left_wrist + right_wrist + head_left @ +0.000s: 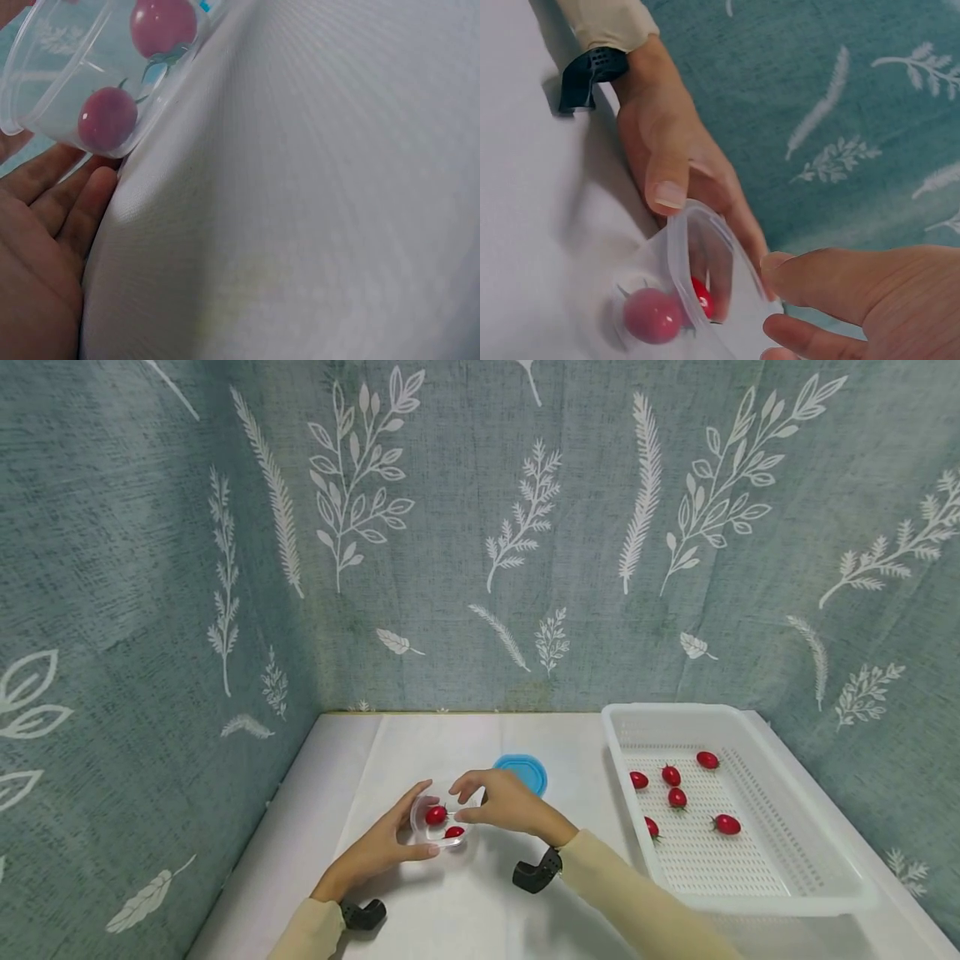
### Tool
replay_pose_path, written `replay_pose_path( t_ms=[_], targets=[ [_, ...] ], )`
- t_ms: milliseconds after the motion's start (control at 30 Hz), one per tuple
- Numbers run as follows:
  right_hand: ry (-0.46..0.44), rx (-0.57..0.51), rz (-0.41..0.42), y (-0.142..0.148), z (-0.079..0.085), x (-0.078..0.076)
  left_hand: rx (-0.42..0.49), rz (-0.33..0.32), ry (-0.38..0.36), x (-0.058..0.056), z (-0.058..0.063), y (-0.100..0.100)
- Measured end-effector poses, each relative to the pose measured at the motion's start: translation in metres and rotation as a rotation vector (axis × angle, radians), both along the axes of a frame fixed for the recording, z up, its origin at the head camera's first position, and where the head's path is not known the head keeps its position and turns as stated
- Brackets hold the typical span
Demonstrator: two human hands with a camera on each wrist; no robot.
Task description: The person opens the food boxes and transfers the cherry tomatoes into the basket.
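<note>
My left hand (386,839) holds a clear plastic tub (56,90) from its left side. The thumb (667,180) lies at the rim and the other fingers reach round the far wall. Two red cherry tomatoes are inside: one tomato (436,815) farther back, another tomato (454,832) nearer the front. Over the tub's right side hovers my right hand (506,802). Its fingers (825,281) are loosely bent and spread at the opening, with nothing visible between them. The tub stands on the white table, tilted only by the camera angle in the left wrist view.
A round blue lid (522,770) lies just behind my right hand. On the right stands a large white basket (750,893) with several cherry tomatoes (726,825) spread over its perforated floor. Patterned grey-green cloth (465,527) hangs at the back and sides of the table.
</note>
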State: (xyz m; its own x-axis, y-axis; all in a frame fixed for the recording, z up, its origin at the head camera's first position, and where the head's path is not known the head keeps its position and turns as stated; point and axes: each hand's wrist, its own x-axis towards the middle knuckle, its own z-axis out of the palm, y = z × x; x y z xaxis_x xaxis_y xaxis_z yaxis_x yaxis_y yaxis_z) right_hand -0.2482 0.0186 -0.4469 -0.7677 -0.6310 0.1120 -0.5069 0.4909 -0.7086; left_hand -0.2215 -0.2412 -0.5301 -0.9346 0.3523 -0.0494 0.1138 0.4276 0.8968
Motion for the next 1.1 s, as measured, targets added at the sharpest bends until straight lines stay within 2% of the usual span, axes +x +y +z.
replay_pose_path(
  t_ms=[333,500,667,900,1100],
  targets=[
    [0.014,0.051,0.011,-0.02,-0.01,-0.006,0.027,-0.019,0.014,-0.002,0.002,-0.002],
    [0.031,0.113,-0.007,-0.029,-0.007,-0.005,0.03,-0.016,0.004,-0.003,0.001,-0.003],
    [0.065,0.238,-0.041,-0.041,-0.006,-0.006,0.039,-0.009,-0.011,-0.003,0.001,-0.003],
    [0.178,0.472,-0.168,-0.06,-0.016,-0.005,0.022,-0.009,0.008,-0.003,-0.002,-0.003],
    [0.267,0.573,-0.237,-0.07,-0.02,0.001,0.055,-0.013,-0.026,0.001,-0.003,-0.003]
  ],
)
